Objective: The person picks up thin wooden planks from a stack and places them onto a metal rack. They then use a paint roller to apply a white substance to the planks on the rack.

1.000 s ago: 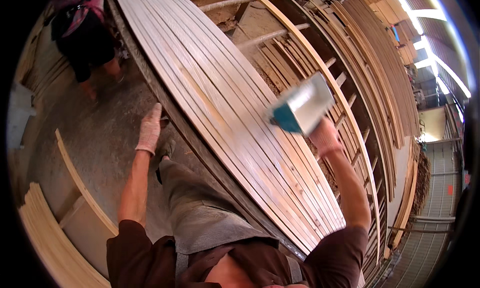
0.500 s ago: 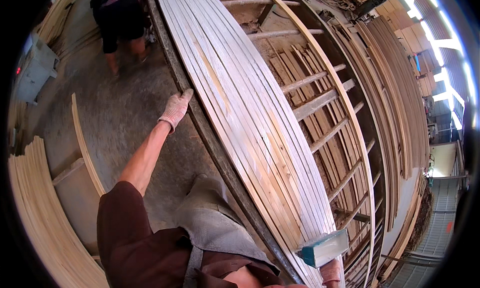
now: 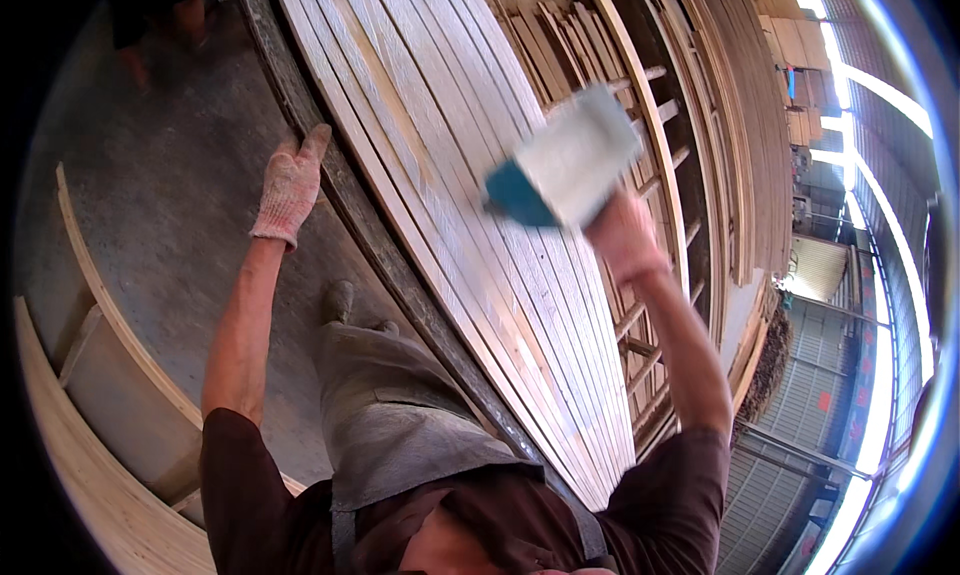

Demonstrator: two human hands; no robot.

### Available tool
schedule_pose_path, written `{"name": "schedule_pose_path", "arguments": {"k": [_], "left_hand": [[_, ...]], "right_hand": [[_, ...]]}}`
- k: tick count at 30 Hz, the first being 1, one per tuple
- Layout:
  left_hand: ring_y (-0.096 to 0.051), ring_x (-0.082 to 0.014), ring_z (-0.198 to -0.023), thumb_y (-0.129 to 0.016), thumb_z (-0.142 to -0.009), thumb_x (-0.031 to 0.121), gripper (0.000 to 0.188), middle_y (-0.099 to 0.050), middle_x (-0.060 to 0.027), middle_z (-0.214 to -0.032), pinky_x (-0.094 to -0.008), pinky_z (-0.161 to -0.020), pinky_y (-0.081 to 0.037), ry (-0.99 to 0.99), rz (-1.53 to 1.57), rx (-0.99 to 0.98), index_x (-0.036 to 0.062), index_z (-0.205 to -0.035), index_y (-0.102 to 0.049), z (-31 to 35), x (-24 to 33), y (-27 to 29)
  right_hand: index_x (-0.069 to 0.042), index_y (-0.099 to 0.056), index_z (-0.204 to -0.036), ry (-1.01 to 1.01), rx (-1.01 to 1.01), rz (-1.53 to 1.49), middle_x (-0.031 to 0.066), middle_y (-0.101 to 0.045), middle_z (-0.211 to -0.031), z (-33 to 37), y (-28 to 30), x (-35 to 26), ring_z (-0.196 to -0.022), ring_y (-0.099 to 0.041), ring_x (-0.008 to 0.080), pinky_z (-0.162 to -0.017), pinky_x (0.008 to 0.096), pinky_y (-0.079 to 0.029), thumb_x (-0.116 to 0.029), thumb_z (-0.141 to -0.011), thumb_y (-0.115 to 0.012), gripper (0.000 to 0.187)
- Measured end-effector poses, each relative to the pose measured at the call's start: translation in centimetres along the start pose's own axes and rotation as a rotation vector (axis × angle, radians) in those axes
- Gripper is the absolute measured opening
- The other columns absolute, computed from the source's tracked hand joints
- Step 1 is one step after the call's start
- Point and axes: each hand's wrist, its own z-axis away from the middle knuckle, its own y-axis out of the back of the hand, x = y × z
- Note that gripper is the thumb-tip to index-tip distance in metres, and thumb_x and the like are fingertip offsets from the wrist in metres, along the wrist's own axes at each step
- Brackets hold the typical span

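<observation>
A long row of narrow wooden boards [image 3: 440, 185] lies side by side, coated with a whitish wet-looking film; bare wood shows in streaks. My right hand [image 3: 628, 237], in a pale knit glove, grips a blurred box-shaped scoop [image 3: 580, 160], teal outside and whitish inside. It is held above the boards near their far right side. My left hand [image 3: 288, 187], gloved too, is at the dark rail [image 3: 345, 180] along the boards' left edge. Its visible fingers are apart and seem to touch the rail; it holds nothing I can see.
A curved wooden strip [image 3: 660, 145] and rungs of a rack run along the boards' right side, with loose slats [image 3: 570, 45] beneath. Stacked planks [image 3: 735, 125] lie farther right. Pale curved boards [image 3: 90, 475] stand at lower left. Another person's legs [image 3: 160, 35] show at the upper left.
My right hand has swung the scoop from the near end of the boards up and away over their middle. My left hand stays by the rail. The whole view has shifted.
</observation>
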Motion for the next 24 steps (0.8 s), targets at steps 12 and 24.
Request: {"name": "schedule_pose_path", "arguments": {"k": [12,24], "left_hand": [[-0.059,-0.0161,-0.094,-0.061,-0.098,0.065,0.079,-0.071,-0.0152,-0.105,-0.0321,-0.092,-0.049,-0.035,0.047,0.009,-0.0088,-0.125,-0.068,-1.4,-1.5,0.5],[-0.060,-0.0199,-0.122,-0.057,-0.102,0.059,0.072,-0.065,-0.0127,-0.135,-0.0354,-0.107,-0.046,0.020,0.356,-0.094,0.0013,-0.145,-0.058,20.8,-7.7,-8.3]], "right_hand": [[-0.004,-0.076,-0.110,0.643,0.454,0.632,0.0196,-0.076,-0.105,-20.1,2.0,-13.1,-0.097,-0.074,0.0329,-0.084,0.0442,-0.057,-0.031,-0.098,-0.058,0.035],[-0.008,-0.067,-0.124,0.529,0.109,0.835,0.0119,-0.066,-0.130,16.3,-16.9,25.0,-0.121,-0.061,0.0278,-0.108,0.0402,-0.047,-0.020,-0.102,-0.054,0.028]]}}
